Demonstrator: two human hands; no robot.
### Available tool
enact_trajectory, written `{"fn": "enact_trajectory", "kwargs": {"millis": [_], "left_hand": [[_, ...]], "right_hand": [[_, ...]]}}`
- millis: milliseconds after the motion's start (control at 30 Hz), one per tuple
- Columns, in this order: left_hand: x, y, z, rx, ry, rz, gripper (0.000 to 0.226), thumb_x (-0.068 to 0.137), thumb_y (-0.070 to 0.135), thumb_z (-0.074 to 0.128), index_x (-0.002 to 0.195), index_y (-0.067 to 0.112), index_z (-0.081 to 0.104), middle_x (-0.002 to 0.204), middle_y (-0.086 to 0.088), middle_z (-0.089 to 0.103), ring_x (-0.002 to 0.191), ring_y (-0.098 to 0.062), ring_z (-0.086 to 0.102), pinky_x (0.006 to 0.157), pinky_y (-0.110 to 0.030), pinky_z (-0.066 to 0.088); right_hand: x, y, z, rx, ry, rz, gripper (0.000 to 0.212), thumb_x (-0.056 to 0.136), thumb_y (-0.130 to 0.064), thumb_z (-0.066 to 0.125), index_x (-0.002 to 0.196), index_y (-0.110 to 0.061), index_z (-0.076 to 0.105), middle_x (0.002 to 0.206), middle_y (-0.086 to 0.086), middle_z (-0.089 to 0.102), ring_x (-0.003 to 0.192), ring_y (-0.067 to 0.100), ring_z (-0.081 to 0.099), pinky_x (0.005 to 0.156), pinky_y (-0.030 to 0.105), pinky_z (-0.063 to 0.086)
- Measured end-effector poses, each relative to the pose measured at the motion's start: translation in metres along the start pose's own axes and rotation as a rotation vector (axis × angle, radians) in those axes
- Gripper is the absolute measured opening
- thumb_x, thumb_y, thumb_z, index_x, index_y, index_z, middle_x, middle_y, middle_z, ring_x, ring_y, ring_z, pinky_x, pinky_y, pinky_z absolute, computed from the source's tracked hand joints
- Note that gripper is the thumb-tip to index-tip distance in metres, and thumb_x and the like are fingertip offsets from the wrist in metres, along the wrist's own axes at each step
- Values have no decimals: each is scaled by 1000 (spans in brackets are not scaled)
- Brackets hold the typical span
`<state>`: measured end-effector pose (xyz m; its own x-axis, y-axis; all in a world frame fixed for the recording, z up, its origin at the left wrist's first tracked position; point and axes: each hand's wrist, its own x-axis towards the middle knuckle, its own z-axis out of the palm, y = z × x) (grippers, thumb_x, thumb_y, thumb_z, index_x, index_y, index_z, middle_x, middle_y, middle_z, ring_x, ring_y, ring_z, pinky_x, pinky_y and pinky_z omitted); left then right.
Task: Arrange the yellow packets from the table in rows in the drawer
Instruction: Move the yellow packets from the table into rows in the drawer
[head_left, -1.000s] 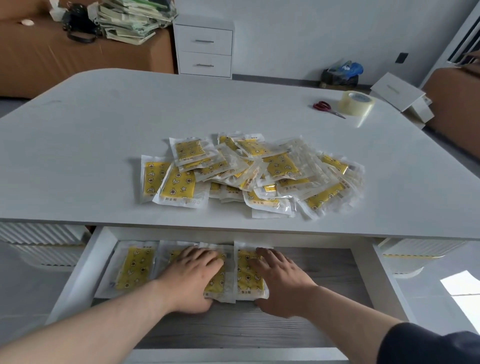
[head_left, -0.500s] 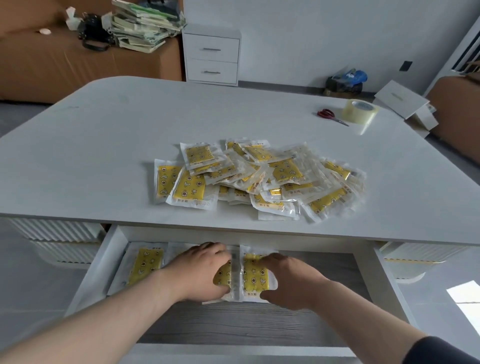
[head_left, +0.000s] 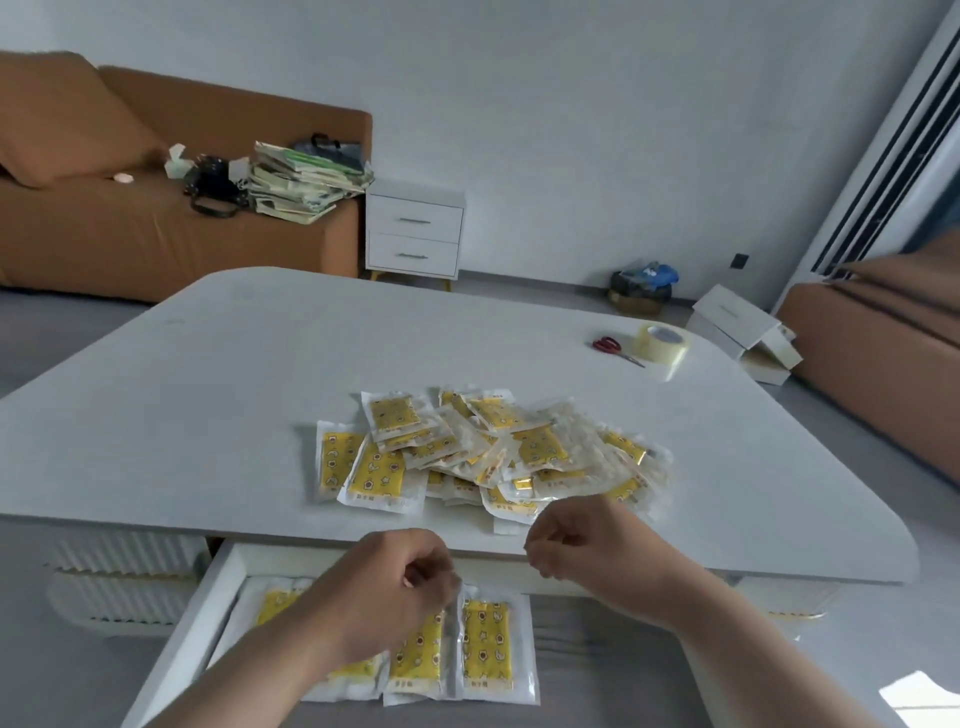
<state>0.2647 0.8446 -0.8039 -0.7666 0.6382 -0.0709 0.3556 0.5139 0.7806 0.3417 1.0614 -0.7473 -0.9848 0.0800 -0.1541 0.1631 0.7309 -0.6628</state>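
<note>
A loose pile of yellow packets (head_left: 483, 452) in clear wrappers lies on the white table (head_left: 208, 395) near its front edge. Below it the drawer (head_left: 182, 639) stands pulled out, with three packets (head_left: 485, 644) laid flat side by side in a row at its back left. My left hand (head_left: 384, 587) hovers above the drawer row with loosely curled fingers and holds nothing. My right hand (head_left: 582, 545) is raised over the table's front edge, just before the pile, fingers also loosely curled and empty. My left forearm hides part of the left packets.
Red-handled scissors (head_left: 615, 349) and a roll of clear tape (head_left: 662, 345) lie at the table's far right. The grey wood drawer floor (head_left: 597, 654) lies to the right of the row. A brown sofa, a white nightstand and boxes stand beyond the table.
Both hands have lifted off the packets in the drawer and risen toward the table edge. The camera has tilted upward, showing more of the room.
</note>
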Motion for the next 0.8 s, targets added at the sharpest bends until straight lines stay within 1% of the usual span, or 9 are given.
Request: {"fn": "enact_trajectory", "kwargs": {"millis": [100,200,300,433,567,633,700,733,800], "left_hand": [[9,9,-9,-83,72,0,8,89,27,65,82,26,69,80,14,69,72,0,62,64,-13,48],[21,18,-27,-81,126,2,12,89,25,66,78,25,70,72,11,67,65,-2,59,62,-14,46],[41,24,-51,-64,187,-28,16,89,25,66,74,23,70,66,2,65,63,-12,58,65,-29,48],[76,15,-74,-108,314,-151,18,90,25,63,82,11,70,81,-13,72,77,-30,69,77,-43,57],[107,-5,-76,-188,434,-311,26,90,23,63,80,-1,64,73,-14,67,62,-25,61,65,-35,54],[125,-15,-76,-77,465,-366,34,87,30,63,65,5,57,57,-11,61,51,-23,55,65,-34,53],[141,-19,-74,55,477,-426,39,83,41,61,61,10,53,52,-6,59,49,-23,56,59,-29,47],[146,-20,-72,108,467,-448,39,82,47,60,66,11,56,58,-5,62,55,-23,60,58,-27,45],[156,-22,-64,228,437,-483,49,82,57,56,95,10,64,89,-8,70,83,-27,66,66,-27,47]], "right_hand": [[2,8,-15,81,95,-23,15,83,-16,68,74,-28,70,67,-18,69,64,-6,62,62,10,46],[13,16,-31,120,170,-33,18,82,-15,71,77,-32,70,72,-16,72,67,-7,66,65,11,49],[27,22,-40,138,216,-40,18,80,-17,74,79,-35,71,78,-13,75,75,-3,69,73,16,55],[47,22,-44,139,225,-60,16,82,-20,73,84,-35,71,80,-15,75,77,-6,69,72,12,52],[72,21,-43,140,234,-66,17,82,-21,73,86,-37,70,82,-14,75,78,-5,69,76,16,56],[82,23,-41,151,236,-60,16,82,-19,73,86,-35,71,82,-13,76,77,-3,70,76,17,57],[91,26,-38,141,231,-57,16,82,-18,73,86,-34,72,81,-12,76,76,-2,70,74,16,57],[96,28,-37,132,228,-56,17,82,-18,73,85,-34,72,80,-13,75,76,-3,70,73,16,57],[105,32,-34,105,225,-51,17,82,-18,72,84,-36,71,79,-13,75,76,-5,69,70,13,54]]}}
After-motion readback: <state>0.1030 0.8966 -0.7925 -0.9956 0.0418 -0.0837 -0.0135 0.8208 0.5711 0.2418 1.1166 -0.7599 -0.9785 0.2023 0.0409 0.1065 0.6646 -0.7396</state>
